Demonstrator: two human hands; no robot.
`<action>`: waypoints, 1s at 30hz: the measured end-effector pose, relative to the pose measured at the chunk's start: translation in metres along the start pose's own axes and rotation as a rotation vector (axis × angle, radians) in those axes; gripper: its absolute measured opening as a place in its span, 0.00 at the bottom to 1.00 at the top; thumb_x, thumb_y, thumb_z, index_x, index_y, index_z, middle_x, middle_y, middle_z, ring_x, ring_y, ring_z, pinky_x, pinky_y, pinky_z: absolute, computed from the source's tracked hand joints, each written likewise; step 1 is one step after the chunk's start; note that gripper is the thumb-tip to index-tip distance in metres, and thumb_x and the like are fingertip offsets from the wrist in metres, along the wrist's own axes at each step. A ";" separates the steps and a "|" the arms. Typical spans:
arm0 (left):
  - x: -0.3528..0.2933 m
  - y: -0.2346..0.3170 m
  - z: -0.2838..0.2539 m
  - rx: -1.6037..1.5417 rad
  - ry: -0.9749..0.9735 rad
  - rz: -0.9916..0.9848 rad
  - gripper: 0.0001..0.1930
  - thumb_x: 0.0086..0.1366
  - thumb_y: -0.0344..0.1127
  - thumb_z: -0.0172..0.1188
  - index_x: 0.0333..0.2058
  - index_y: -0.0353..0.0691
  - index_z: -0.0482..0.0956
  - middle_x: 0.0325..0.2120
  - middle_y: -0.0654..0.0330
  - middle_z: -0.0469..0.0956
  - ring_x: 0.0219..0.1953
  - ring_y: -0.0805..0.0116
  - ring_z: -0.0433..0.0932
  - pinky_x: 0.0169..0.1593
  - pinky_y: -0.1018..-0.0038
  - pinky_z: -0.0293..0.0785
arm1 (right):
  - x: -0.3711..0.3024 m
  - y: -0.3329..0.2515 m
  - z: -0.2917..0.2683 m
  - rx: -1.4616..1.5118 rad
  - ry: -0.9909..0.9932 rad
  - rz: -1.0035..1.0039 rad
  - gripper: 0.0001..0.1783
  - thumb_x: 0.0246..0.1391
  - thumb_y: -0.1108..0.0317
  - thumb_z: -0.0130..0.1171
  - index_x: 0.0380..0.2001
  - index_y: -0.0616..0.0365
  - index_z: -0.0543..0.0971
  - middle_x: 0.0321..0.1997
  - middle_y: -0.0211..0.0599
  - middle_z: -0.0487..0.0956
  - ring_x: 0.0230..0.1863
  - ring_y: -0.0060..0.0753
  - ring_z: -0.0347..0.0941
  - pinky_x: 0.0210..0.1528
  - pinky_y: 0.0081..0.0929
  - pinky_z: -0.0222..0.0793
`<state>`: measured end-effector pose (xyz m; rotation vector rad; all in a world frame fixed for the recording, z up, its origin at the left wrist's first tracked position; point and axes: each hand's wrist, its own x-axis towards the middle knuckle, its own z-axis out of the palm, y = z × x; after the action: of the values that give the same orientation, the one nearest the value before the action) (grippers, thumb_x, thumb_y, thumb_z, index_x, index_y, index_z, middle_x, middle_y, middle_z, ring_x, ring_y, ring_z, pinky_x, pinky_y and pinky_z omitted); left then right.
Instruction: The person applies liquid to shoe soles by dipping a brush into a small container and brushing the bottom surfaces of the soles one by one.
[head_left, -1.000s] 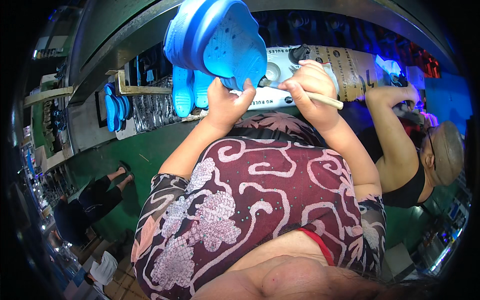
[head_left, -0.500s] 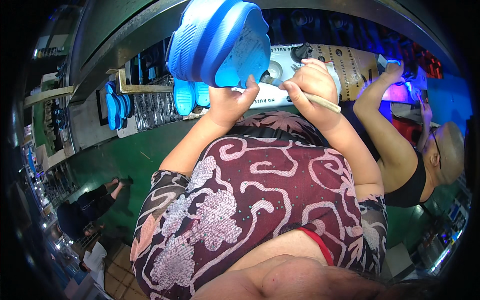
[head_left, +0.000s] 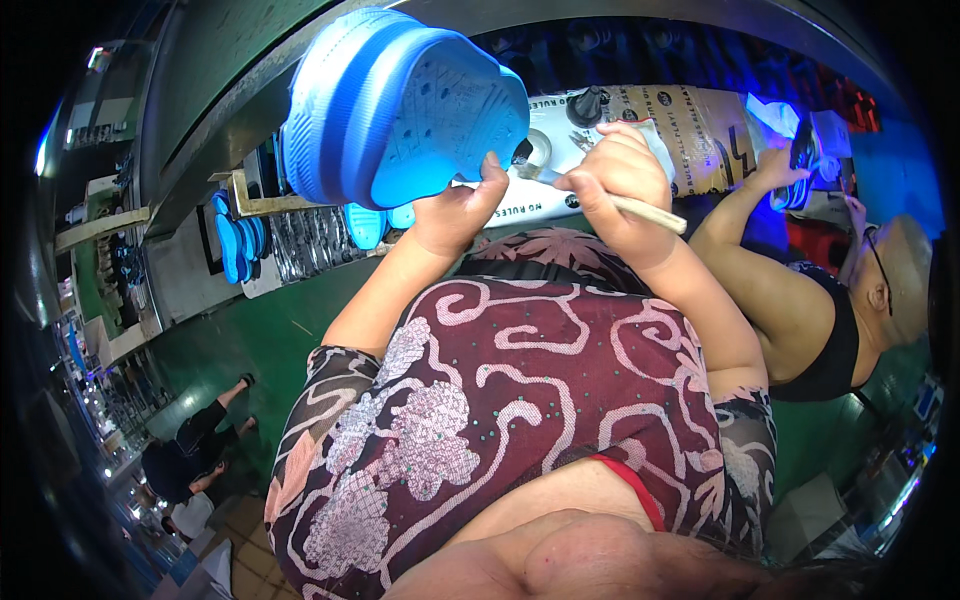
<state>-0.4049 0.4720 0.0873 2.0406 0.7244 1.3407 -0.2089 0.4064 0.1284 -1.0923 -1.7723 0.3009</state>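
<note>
My left hand (head_left: 455,215) grips a blue shoe sole (head_left: 430,125) by its near edge, thumb along the rim. The sole is held up and tilted, with its hollow inner face turned to the right and its ribbed side wall to the left. In my right hand (head_left: 628,190) is a brush with a pale wooden handle (head_left: 652,214), fingers wrapped round it. The brush's bristle end points left, close to the sole's right edge; whether it touches the sole I cannot tell. Behind the brush tip a round white dish (head_left: 539,150) stands on the white sheet (head_left: 555,203).
A black cone-shaped object (head_left: 587,106) stands beyond my right hand, near printed brown cardboard (head_left: 705,130). More blue soles (head_left: 236,238) lie at left, past a wooden bracket (head_left: 243,195). At right a co-worker (head_left: 800,310) handles items under blue light. Another person (head_left: 185,455) is at lower left.
The blue sole has moved left and turned, showing more of its inner face. My right hand with the brush has shifted slightly down. The co-worker's hand has lowered.
</note>
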 end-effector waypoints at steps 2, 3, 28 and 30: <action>0.005 0.000 0.001 0.021 -0.009 0.009 0.29 0.51 0.20 0.55 0.54 0.30 0.60 0.47 0.51 0.70 0.50 0.60 0.71 0.55 0.66 0.66 | -0.003 0.006 -0.008 0.047 0.054 0.019 0.11 0.51 0.69 0.55 0.16 0.57 0.78 0.16 0.30 0.74 0.22 0.32 0.68 0.45 0.34 0.63; 0.005 -0.001 0.002 0.021 -0.011 0.015 0.29 0.51 0.20 0.55 0.54 0.30 0.60 0.47 0.51 0.70 0.50 0.60 0.71 0.55 0.66 0.66 | -0.006 0.009 -0.012 0.044 0.059 0.016 0.11 0.51 0.69 0.55 0.16 0.57 0.78 0.16 0.30 0.74 0.22 0.32 0.68 0.45 0.34 0.63; 0.323 0.041 0.237 -1.459 -0.280 -0.948 0.09 0.60 0.29 0.55 0.34 0.30 0.68 0.29 0.51 0.73 0.32 0.60 0.76 0.39 0.74 0.80 | -0.086 0.002 -0.054 -0.159 0.510 0.584 0.15 0.56 0.69 0.51 0.18 0.60 0.79 0.18 0.34 0.75 0.24 0.33 0.69 0.34 0.29 0.64; 0.290 0.048 0.229 -1.468 -0.320 -0.792 0.10 0.59 0.32 0.58 0.32 0.29 0.70 0.31 0.49 0.76 0.37 0.59 0.78 0.45 0.72 0.78 | -0.089 0.002 -0.051 -0.113 0.536 0.648 0.14 0.56 0.70 0.51 0.19 0.61 0.79 0.19 0.35 0.76 0.24 0.33 0.70 0.32 0.29 0.64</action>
<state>-0.0855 0.6059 0.2256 0.6030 0.1647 0.6160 -0.1558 0.3246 0.0973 -1.6382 -0.9418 0.2611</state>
